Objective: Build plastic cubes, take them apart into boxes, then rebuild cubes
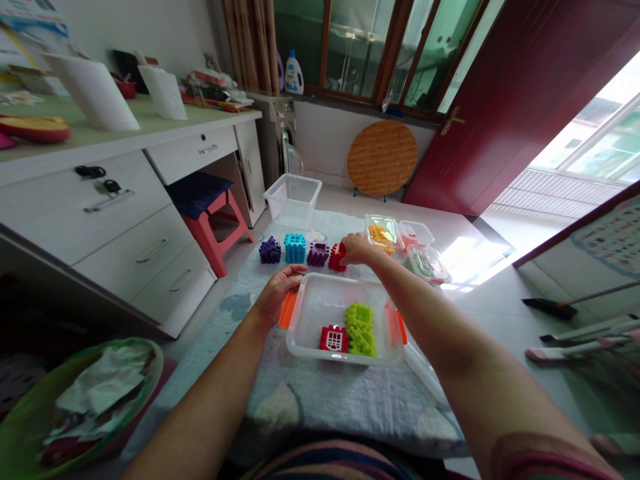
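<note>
My right hand [356,249] reaches past the far side of a clear plastic box and has its fingers closed round a red block cube [337,257]. The cube stands at the right end of a row with a maroon-purple cube [318,254], a light blue cube [295,248] and a dark purple cube [270,250]. My left hand [281,292] is beside the left corner of the clear box [320,300], fingers stretched out and apart, above its orange latch [287,311]. Inside the box lie green block pieces [360,327] and a red window-patterned piece [333,340].
Small clear containers, one with yellow pieces [381,235], stand at the table's far right. A clear bin [294,197] is at the far left end. A lid [425,370] lies right of the box. A pink stool [215,227] and a green basket [150,353] flank the table's left.
</note>
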A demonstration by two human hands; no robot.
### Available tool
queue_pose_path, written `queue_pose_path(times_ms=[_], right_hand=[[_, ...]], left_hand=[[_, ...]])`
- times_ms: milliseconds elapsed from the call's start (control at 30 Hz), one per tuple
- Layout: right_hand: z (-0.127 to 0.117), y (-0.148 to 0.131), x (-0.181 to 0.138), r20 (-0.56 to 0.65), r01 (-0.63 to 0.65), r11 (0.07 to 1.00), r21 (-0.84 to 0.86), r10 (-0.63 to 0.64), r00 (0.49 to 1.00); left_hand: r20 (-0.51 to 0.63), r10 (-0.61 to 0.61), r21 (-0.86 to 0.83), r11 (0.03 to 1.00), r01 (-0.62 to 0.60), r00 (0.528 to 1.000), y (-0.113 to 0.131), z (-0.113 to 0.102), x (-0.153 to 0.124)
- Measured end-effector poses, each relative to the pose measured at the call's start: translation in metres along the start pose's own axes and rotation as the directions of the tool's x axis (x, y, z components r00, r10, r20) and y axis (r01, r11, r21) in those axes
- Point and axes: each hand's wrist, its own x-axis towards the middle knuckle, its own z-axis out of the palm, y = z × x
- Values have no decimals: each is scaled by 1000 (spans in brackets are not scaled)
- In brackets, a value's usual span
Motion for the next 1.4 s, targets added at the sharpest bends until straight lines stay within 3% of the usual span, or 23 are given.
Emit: queue_pose_path(times_ms=[200,333,467,633,767,933,1100,1400], right_hand=[[-6,1,-5,-35,-1,1000,4,2,999],[-26,4,-17,-68,13,1000,27,-12,998],[-60,4,-51,-196,104,988,112,-80,977],[-89,-24,-115,-156,304,932,196,-276,948],[-74,-53,-140,-14,434,881,189,-439,898],[-29,-69,-132,121,411,910,63,-416,901],[-8,-79,-128,91,349,936,-51,-344,935],[-6,-95,-137,52,200,977,-72,-197,979]], left_hand=[[-3,-23,-26,999,23,1000,0,1,-1],[-12,-4,10,1000,4,1000,-1,-1,1],[-11,1,19,1000,0,1000,-3,-2,2],[21,-10,-40,999,11,1000,-5,-2,2],[38,-10,-73,997,12,999,-4,0,0],[29,-22,-91,996,25,999,-2,1,-1],[32,-23,-111,993,27,999,-2,2,-2],[51,-15,-122,992,21,999,-4,0,0]])
